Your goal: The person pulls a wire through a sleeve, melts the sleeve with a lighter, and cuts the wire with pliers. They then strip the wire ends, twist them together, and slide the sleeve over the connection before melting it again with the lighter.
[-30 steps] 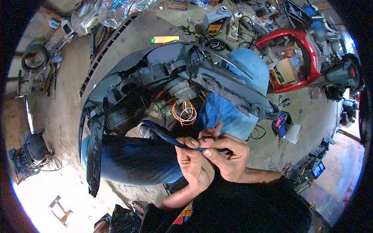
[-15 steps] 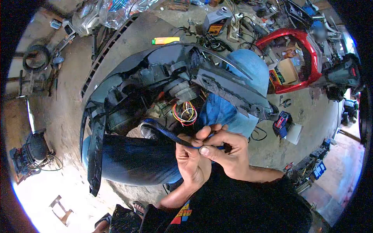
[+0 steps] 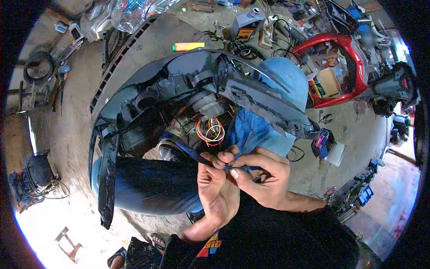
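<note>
A black and blue braided sleeve (image 3: 181,144) runs from the dark plastic housing (image 3: 174,80) to my hands. My left hand (image 3: 217,186) pinches it just past the shoe. Close beside it, my right hand (image 3: 264,175) grips the sleeve's other part between thumb and fingers, with a blue stretch showing between the two hands. The housing lies across my legs, its inner side facing me. Coiled red, yellow and white wires (image 3: 210,131) hang below a round part of the housing. Fine detail at the fingertips is hidden.
Beyond the housing lie a green and yellow box (image 3: 188,46) and a grey bottle (image 3: 247,22). A red plastic frame (image 3: 359,74) is at the right, near a small dark blue and red box (image 3: 321,140). A person's sandalled foot (image 3: 158,240) shows at the bottom.
My hands have shifted slightly, and my right thumb and fingers have spread a little apart along the sleeve. The whole view has moved slightly.
</note>
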